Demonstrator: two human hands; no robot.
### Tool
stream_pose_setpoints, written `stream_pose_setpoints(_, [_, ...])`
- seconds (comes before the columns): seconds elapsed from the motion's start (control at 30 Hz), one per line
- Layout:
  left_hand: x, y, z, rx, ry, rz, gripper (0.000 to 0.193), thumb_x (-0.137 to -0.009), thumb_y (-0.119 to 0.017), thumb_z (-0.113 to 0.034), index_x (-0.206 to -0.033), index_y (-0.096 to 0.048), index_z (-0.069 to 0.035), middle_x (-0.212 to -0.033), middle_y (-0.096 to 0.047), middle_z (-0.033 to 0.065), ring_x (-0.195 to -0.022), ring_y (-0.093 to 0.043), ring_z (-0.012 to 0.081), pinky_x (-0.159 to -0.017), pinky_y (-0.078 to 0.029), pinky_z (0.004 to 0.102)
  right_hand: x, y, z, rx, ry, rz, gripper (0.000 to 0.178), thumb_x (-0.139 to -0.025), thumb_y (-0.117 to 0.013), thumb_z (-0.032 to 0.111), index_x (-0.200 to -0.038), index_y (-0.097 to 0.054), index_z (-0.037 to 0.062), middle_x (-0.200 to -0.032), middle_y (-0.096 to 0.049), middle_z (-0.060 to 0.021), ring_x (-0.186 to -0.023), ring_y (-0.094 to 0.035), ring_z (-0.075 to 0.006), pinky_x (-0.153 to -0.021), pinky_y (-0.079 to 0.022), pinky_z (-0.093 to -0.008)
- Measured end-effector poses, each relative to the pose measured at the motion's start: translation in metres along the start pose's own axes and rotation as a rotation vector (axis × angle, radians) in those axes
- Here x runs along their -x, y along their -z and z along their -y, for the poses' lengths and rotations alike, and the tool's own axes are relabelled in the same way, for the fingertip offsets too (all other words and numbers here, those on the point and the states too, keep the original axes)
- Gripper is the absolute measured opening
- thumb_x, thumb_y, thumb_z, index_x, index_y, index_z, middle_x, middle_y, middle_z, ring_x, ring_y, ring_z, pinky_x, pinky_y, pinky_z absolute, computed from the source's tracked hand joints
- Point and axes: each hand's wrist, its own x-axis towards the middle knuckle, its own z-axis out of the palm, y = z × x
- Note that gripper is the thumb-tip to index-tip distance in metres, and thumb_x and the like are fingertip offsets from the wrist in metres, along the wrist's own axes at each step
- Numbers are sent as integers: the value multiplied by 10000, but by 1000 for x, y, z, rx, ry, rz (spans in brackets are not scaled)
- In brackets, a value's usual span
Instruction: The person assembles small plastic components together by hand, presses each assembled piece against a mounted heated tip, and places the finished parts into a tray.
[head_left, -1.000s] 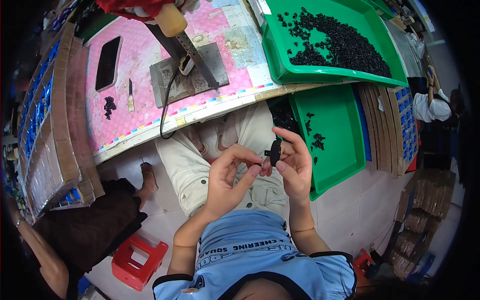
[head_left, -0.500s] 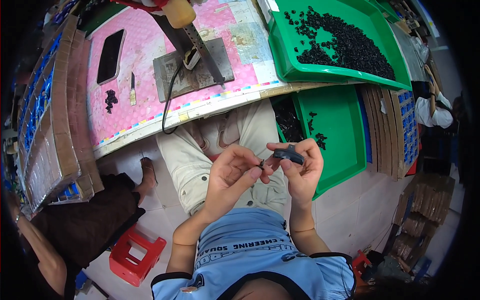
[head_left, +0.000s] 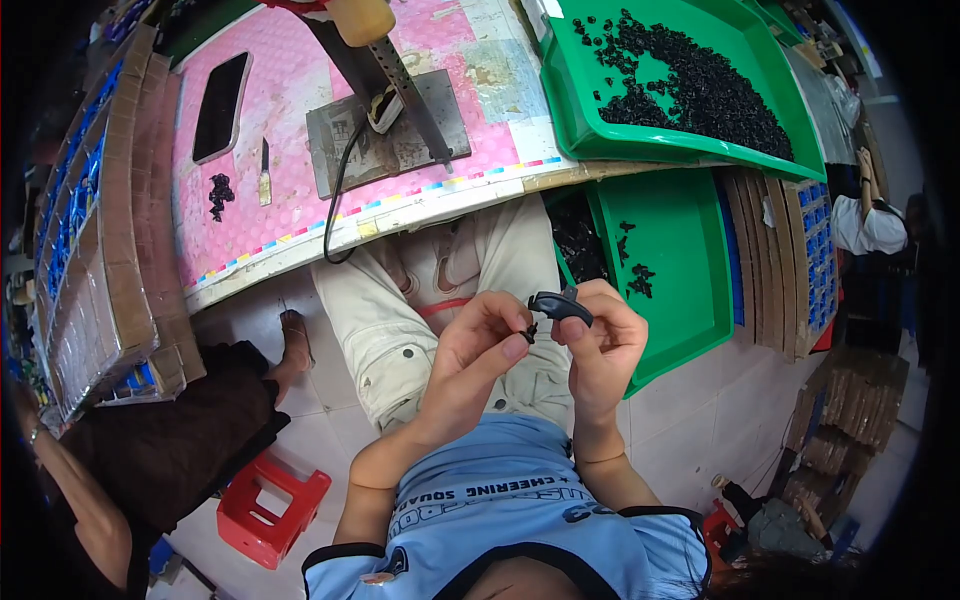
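Over my lap, my left hand pinches a small black plastic part between thumb and fingertips. Close beside it, my right hand grips a larger, rounded black plastic piece between thumb and fingers. The larger piece sits just above and to the right of the small part; whether the two touch I cannot tell. Fingers partly cover both pieces, so their exact kind does not show.
Ahead stands a pink-covered table with a metal hand press, a phone, a knife and black parts. A green tray holds many black parts; another green tray sits lower. A red stool is at left.
The rounded black piece has shifted left and tilted in my right hand, closer to my left fingertips. The small part stays pinched in my left hand.
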Motion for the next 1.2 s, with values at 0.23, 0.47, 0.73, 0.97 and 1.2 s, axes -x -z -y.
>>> stream_pose_setpoints(0.23, [-1, -1, 7, 58, -84, -55, 138, -788, -521, -100, -879, -424, -63, -875, -413, 10, -785, -391, 83, -699, -313, 212, 4, -6, 5, -48, -31, 38, 84, -713, -582, -28, -777, -549, -71, -805, -532, -106, -734, -497, -130, -679, -395, -223])
stream_pose_setpoints(0.47, [-1, -6, 8, 67, -157, -35, 134, -792, -515, -109, -862, -413, -56, -840, -396, 33, -801, -405, 121, -733, -330, 251, 7, -10, 6, -106, -52, 51, 80, -730, -568, -24, -794, -551, -70, -804, -534, -105, -716, -500, -130, -638, -406, -220])
stream_pose_setpoints(0.73, [-3, -7, 9, 30, -227, -11, 146, -791, -529, -111, -852, -413, -47, -821, -392, 49, -757, -438, 149, -672, -372, 266, 9, -12, 6, -186, -83, 65, 72, -743, -564, -12, -787, -552, -68, -794, -534, -104, -707, -511, -130, -622, -418, -214])
stream_pose_setpoints(0.97, [-1, -8, 6, 77, -175, 5, 146, -799, -519, -123, -859, -406, -52, -831, -394, 44, -755, -431, 146, -669, -362, 262, 12, -12, 6, -128, -15, 92, 65, -715, -590, -12, -756, -567, -57, -784, -539, -113, -693, -514, -144, -599, -409, -218])
stream_pose_setpoints(1.2, [3, -8, 3, 129, -70, 2, 153, -799, -512, -151, -884, -407, -79, -859, -372, 18, -770, -365, 114, -693, -296, 235, 6, -11, 10, 126, 216, 113, 98, -636, -641, -32, -712, -581, -46, -726, -551, -112, -626, -520, -143, -556, -405, -217])
